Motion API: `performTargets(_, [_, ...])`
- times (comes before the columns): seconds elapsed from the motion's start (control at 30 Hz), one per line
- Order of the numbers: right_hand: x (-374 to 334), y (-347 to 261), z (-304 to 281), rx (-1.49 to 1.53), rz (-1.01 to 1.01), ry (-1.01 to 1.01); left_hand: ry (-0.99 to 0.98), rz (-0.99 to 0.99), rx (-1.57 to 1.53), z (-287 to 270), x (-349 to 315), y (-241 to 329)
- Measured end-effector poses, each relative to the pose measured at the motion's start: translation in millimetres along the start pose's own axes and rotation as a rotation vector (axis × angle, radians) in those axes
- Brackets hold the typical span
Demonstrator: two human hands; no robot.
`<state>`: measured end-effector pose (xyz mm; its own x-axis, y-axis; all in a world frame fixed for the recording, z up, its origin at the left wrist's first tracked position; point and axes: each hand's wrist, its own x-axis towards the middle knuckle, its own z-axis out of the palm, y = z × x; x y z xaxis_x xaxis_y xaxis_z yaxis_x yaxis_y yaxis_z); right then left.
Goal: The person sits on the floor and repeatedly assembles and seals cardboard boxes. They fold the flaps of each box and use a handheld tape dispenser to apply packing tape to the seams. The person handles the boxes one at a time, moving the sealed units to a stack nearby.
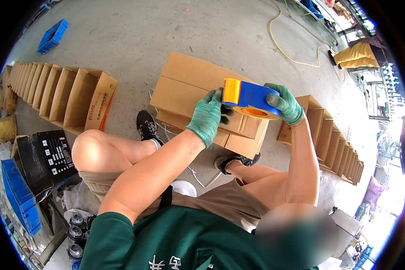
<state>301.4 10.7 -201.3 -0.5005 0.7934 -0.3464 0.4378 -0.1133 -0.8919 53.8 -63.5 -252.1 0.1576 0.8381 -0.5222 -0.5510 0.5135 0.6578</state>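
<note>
A blue and yellow tape dispenser [255,95] is held up over a closed cardboard box [184,81]. My right hand [287,104], in a green glove with grey fingertips, is closed around the dispenser's blue right end. At its yellow front end, my left hand [208,112], gloved alike, has its thumb and fingers closed about the edge; whether they pinch a strip of tape cannot be made out. The box lies between my feet, with more cardboard [243,145] showing under its near edge. Part of its top is hidden by the dispenser and my hands.
Rows of nested open cartons stand on the left [81,96] and on the right [330,139]. A blue crate [53,36] sits far left on the concrete floor. At the lower left are a black box [47,157] and another blue crate [20,193]. A hose [297,62] crosses the far floor, near another person's legs [356,56].
</note>
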Motion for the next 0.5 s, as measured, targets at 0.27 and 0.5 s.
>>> performTargets(0.27, [12,-40,19,-0.160,0.041,-0.054,0.607,0.843,1.124,-87,41,49])
performTargets(0.5, [33,-59,42,-0.258,0.072,0.017,0.433,0.366,0.396,-158,59,100])
